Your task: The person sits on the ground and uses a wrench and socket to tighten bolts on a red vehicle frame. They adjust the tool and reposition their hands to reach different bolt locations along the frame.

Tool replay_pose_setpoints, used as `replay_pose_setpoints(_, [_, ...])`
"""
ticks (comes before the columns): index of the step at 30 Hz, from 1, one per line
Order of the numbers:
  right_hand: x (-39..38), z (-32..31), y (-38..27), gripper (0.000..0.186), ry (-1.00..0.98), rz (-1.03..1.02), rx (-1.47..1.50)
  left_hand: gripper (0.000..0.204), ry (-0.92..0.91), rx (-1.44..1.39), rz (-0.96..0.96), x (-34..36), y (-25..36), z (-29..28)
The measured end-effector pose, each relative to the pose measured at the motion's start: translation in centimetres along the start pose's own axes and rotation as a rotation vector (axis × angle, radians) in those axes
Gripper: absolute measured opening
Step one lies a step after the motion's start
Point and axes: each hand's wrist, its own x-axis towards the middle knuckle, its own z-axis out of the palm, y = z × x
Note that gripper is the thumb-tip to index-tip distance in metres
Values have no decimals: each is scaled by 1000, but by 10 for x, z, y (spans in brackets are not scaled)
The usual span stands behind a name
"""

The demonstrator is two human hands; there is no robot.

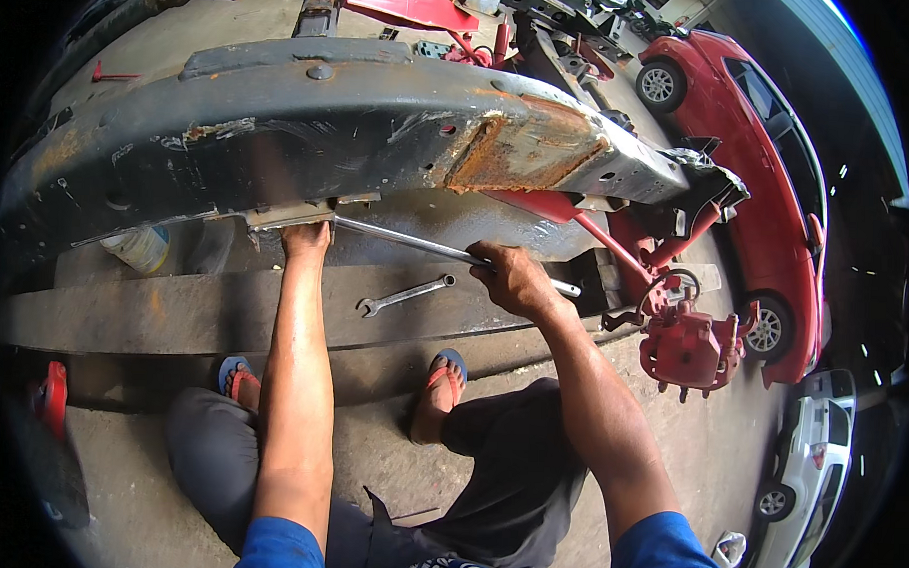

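My right hand (pixel 515 279) is closed around a long chrome wrench bar (pixel 406 239), near its outer end. The bar slants up leftward to a small metal bracket (pixel 291 214) on the underside of a dark, rust-patched vehicle frame rail (pixel 309 144). Right at that bracket is my left hand (pixel 306 239), reaching up under the rail. Its fingers are mostly hidden there, so whether it grips anything cannot be made out. Below the bar, a combination wrench (pixel 406 295) lies on a long grey beam (pixel 213 311).
A red brake caliper assembly (pixel 688 347) and red suspension arms (pixel 616 245) stand at the right. A pale tub (pixel 140 248) sits under the rail at left. Farther right are a red car (pixel 744 174) and a white car (pixel 813 477). A red tool (pixel 111 75) lies far left.
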Motion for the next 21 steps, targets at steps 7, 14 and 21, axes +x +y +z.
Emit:
replay_pose_setpoints(7, [48, 12, 19, 46, 121, 67, -108, 43, 262, -1146, -168, 14, -5, 25])
replay_pose_setpoints(14, [56, 18, 28, 53, 215, -8, -178, 40, 445, -1617, -208, 17, -20, 40])
replay_pose_setpoints(21, [62, 22, 24, 52, 178, 46, -134, 66, 11, -2032, -497, -1, 27, -13])
